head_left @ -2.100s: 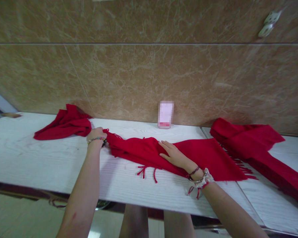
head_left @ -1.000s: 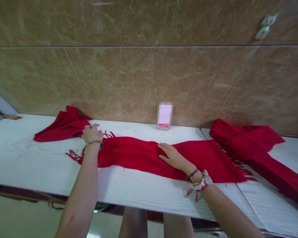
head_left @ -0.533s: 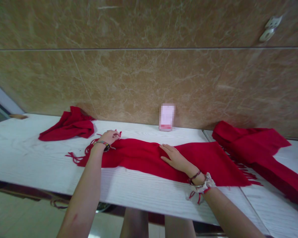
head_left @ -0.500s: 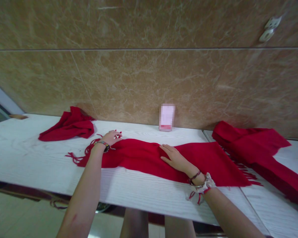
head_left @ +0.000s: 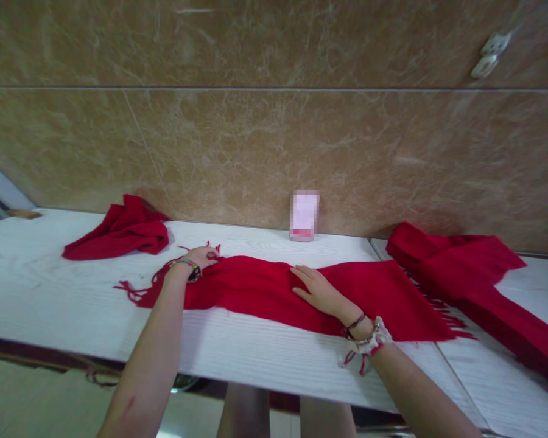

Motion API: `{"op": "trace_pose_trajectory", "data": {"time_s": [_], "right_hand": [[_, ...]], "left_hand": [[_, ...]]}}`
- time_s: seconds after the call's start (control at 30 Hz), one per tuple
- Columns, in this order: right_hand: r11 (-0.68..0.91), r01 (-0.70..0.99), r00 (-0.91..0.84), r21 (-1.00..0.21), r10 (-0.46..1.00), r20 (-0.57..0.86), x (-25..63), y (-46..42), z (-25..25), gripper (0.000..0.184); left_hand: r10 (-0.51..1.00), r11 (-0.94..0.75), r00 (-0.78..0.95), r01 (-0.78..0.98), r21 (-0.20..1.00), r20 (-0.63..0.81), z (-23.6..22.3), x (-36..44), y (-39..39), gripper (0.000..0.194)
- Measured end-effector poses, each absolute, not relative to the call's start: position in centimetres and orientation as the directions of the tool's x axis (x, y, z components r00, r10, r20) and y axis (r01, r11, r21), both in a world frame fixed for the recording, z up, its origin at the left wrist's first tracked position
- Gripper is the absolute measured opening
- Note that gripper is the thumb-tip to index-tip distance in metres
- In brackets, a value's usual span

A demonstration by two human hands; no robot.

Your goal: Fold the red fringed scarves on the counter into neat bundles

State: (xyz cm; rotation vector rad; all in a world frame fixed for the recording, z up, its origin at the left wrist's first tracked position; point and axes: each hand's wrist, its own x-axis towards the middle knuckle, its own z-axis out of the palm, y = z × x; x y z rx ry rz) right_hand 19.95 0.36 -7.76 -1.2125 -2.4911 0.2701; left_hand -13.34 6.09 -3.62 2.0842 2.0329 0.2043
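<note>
A long red fringed scarf (head_left: pixel 256 286) lies spread out flat across the white table (head_left: pixel 50 292). My left hand (head_left: pixel 201 256) rests at the scarf's far left corner, fingers curled on the fringe there. My right hand (head_left: pixel 317 290) lies flat and open on the middle of the scarf, pressing it to the table. Both wrists wear bracelets.
A crumpled red scarf (head_left: pixel 121 231) lies at the back left near the wall. Another red scarf (head_left: pixel 466 274) stretches along the right side. A small pink blurred card (head_left: pixel 304 215) leans against the brown marble wall. The table's front edge runs just before my legs.
The bunched scarf was pulled out leftwards and spread flat. My left hand went left, then came back to the scarf's far corner. My right hand stayed pressed on the middle.
</note>
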Motion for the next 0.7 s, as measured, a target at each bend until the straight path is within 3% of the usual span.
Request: {"op": "trace_pose_trajectory", "data": {"time_s": [0.1, 0.27, 0.33, 0.43, 0.57, 0.7], "right_hand": [[0.615, 0.721, -0.567, -0.318, 0.788, 0.239, 20.0, 0.4, -7.9, 0.046], [0.606, 0.724, -0.558, -0.329, 0.795, 0.238, 20.0, 0.4, -7.9, 0.045], [0.603, 0.723, -0.554, -0.337, 0.798, 0.238, 20.0, 0.3, -7.8, 0.045], [0.605, 0.720, -0.554, -0.339, 0.796, 0.244, 20.1, 0.3, -7.9, 0.046], [0.616, 0.710, -0.559, -0.340, 0.787, 0.259, 20.1, 0.5, -8.1, 0.047], [0.628, 0.695, -0.559, -0.349, 0.778, 0.288, 20.2, 0.6, -8.4, 0.046]], "left_hand": [[0.999, 0.038, -0.029, 0.975, 0.218, -0.042, -3.3, -13.1, 6.0, 0.014], [0.926, 0.308, -0.336, 0.936, 0.170, 0.172, -2.4, -14.7, 5.7, 0.025], [0.897, 0.342, -0.370, 0.927, 0.154, 0.240, -2.6, -15.1, 5.6, 0.028], [0.960, 0.144, -0.165, 0.984, 0.109, 0.225, -3.4, -14.7, 5.8, 0.036], [0.971, -0.223, 0.235, 0.955, 0.195, -0.044, -4.2, -14.0, 6.2, 0.028], [0.984, -0.158, 0.172, 0.961, 0.229, -0.046, -4.0, -14.4, 6.3, 0.020]]}}
